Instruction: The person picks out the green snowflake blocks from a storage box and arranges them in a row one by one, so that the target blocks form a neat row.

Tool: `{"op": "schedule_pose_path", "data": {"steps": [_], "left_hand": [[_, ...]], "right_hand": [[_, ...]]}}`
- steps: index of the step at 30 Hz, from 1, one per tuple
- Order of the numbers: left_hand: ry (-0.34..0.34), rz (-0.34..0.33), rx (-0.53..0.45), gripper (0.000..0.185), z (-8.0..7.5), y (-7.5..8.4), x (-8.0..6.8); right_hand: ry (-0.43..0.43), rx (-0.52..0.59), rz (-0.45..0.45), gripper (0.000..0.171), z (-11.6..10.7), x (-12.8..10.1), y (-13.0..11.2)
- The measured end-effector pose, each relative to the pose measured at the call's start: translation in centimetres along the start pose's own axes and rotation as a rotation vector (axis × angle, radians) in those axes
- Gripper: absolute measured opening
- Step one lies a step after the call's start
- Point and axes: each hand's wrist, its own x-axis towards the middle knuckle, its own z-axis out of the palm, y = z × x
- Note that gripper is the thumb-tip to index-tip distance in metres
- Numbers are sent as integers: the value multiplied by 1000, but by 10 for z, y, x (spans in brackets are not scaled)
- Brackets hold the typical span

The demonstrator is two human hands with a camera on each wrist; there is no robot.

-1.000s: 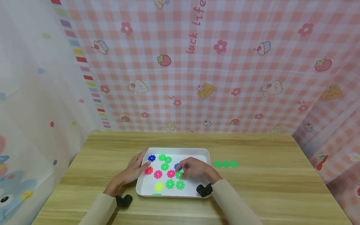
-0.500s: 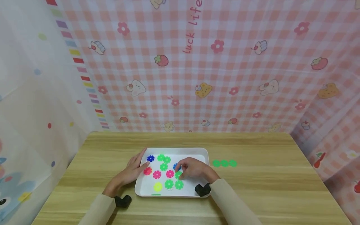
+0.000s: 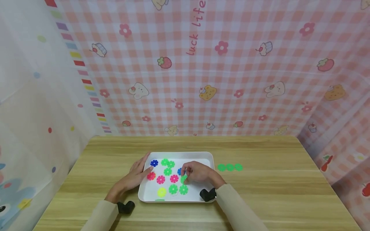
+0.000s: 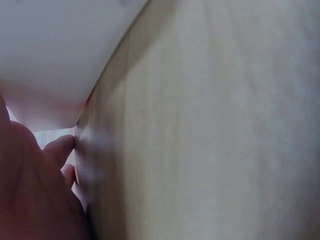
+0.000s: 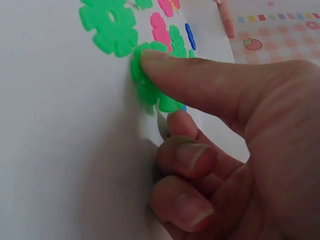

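While two pale sleeves come in from the near edge, at seven and five o'clock, each wrist bears a black mount. Just inside the near wall of the white tray, a sliver of green shows. A little farther, at seven o'clock from the tray's middle, lies a yellow disc, and towards five a pair of notched green discs sit side by side. Near the middle, slightly towards four, the right hand has its grip closed on a green disc, thumb across its face and forefinger behind its edge. Two pink discs run from the middle towards nine, where a red-orange disc ends the line. At nine to ten o'clock the left hand clasps the tray's side, thumb over the rim, fingers along the outside. A blue disc is partly hidden behind the right fingers; a cluster of three green discs lies at eleven and a dark blue disc at ten. Outside the tray, at three o'clock, a row of three green discs lies on the bench. Beyond hangs a pink checked cloth.
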Motion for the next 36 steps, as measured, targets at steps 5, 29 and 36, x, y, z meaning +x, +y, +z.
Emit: {"op": "schedule_pose_path", "data": {"steps": [5,29,36], "left_hand": [[-2,4,2,76,0,0,0],[3,8,19,74,-1,1,0],[6,9,18,73,-1,3,-1]], "right_hand": [[12,-6,-40,18,-1,-1,1],[123,65,-74,11,-16,-14,1],[162,133,-99,10,-30,-26,-2]]}}
